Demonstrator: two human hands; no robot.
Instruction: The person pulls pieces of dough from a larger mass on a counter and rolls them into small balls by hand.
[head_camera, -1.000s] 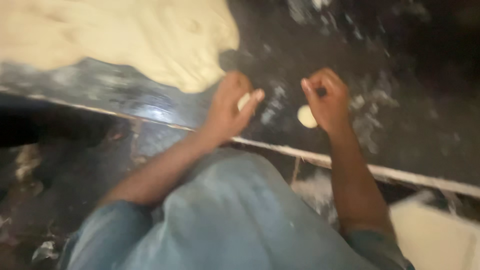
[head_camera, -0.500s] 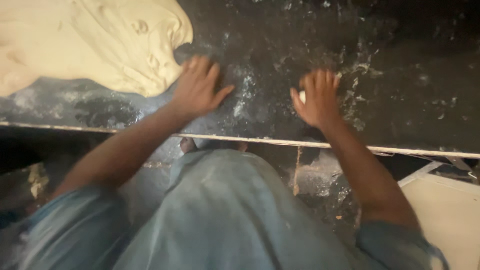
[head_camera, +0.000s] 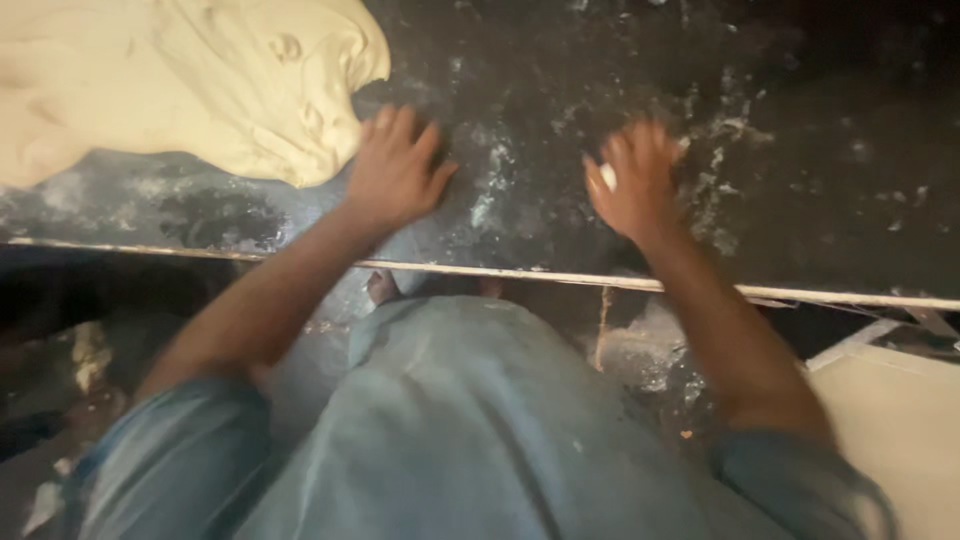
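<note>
1. The left hand (head_camera: 395, 170) is pressing flat, fingers spread, on the floured dark counter (head_camera: 820, 150).
2. The right hand (head_camera: 635, 180) is curling over a small white dough piece (head_camera: 607, 176).
3. A large dough mass (head_camera: 180, 80) is lying at ten o'clock.

Worktop (head_camera: 820, 150): dark stone-like slab, smooth with a dull sheen, streaked and speckled with white powdery flour; pale, worn front edge. Dough mass (head_camera: 190, 80): cream, soft, matt, its surface folded and wrinkled. Small dough piece (head_camera: 607, 176): white, smooth, pressed under the right hand (head_camera: 640, 180). Left hand (head_camera: 395, 170): bare skin, flat on the floured slab. Shirt (head_camera: 450, 430): blue-grey woven cloth, matt, softly creased. Floor (head_camera: 650, 360): dark, rough, dusted and littered with pale scraps.
</note>
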